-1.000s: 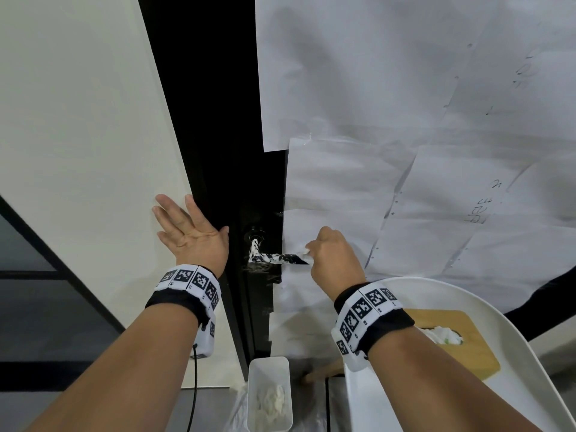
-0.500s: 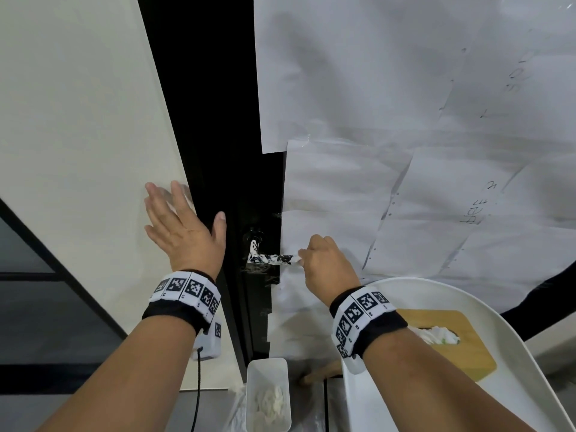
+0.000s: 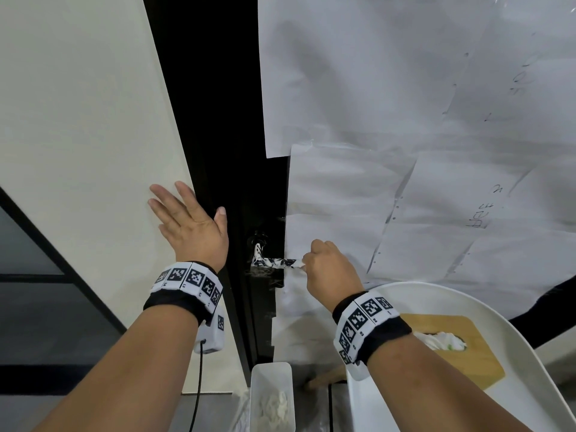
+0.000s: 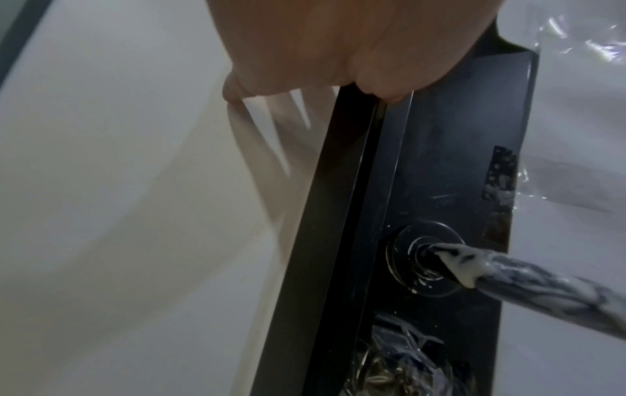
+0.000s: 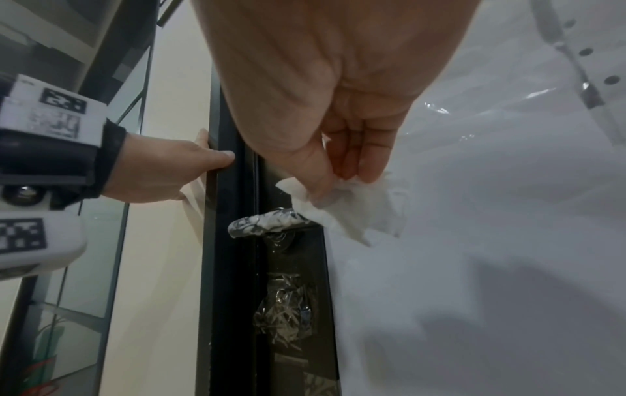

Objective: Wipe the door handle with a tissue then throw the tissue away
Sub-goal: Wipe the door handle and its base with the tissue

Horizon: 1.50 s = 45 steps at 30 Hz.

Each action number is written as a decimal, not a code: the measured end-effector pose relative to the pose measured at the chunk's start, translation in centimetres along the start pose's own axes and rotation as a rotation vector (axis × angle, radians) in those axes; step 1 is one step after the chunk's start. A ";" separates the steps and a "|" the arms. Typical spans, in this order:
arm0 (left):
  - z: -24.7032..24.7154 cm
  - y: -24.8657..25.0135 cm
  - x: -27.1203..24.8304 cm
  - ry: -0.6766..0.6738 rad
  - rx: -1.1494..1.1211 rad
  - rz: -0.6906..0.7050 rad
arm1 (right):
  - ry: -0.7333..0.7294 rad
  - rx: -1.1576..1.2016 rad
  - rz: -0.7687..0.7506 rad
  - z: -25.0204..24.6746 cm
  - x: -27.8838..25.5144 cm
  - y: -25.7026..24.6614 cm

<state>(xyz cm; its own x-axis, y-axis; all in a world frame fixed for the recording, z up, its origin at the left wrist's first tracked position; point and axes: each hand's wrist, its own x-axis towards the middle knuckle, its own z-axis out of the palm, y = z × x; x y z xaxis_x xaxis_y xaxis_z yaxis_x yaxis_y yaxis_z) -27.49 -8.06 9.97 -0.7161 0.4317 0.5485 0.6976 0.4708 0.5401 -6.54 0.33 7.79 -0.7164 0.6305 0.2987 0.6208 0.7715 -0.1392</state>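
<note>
Handle (image 3: 274,262) juts from the dark door strip, still streaked white, and my right hand (image 3: 330,269) pinches the tissue (image 5: 352,211) at its free end. My left hand (image 3: 190,222) lies flat, fingers straight, on the wall. If that thin pinch slips, I risk dropping the tissue or smearing the streaks.

Paper sheets (image 3: 405,120) taped on door; wooden tissue box (image 3: 461,353) on white chair (image 3: 511,410).
</note>
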 end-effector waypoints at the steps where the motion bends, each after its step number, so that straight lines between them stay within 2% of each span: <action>1: 0.0 0.0 0.0 0.002 0.005 -0.001 | 0.007 -0.001 0.004 -0.1 0.1 0.1; 7: -0.1 0.1 -0.2 0.029 -0.002 0.020 | -0.033 0.018 0.010 0.2 0.1 -0.2; 14: -1.2 0.1 -0.4 0.184 -0.066 0.046 | -0.041 0.030 0.007 0.3 -0.5 0.0; 28: -0.3 0.0 0.5 0.175 -0.009 0.155 | -0.027 0.054 0.036 -0.6 0.1 0.0; 34: -0.3 -0.1 0.5 0.172 0.005 0.173 | -0.105 0.064 -0.002 -1.1 -0.2 -0.8; 39: -0.3 -0.2 0.4 0.166 0.007 0.165 | -0.053 0.072 0.028 -1.4 -0.1 -0.5; 45: -0.3 -0.4 0.4 0.153 0.005 0.170 | -0.103 0.094 -0.017 -0.9 -0.6 -1.6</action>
<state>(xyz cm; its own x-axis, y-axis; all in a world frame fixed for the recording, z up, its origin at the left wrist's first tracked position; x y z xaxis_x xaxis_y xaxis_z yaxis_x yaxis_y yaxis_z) -28.01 -8.30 10.18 -0.5758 0.3837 0.7219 0.8074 0.4055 0.4285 -6.80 -1.40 8.68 -0.7584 0.6193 0.2035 0.5796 0.7835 -0.2241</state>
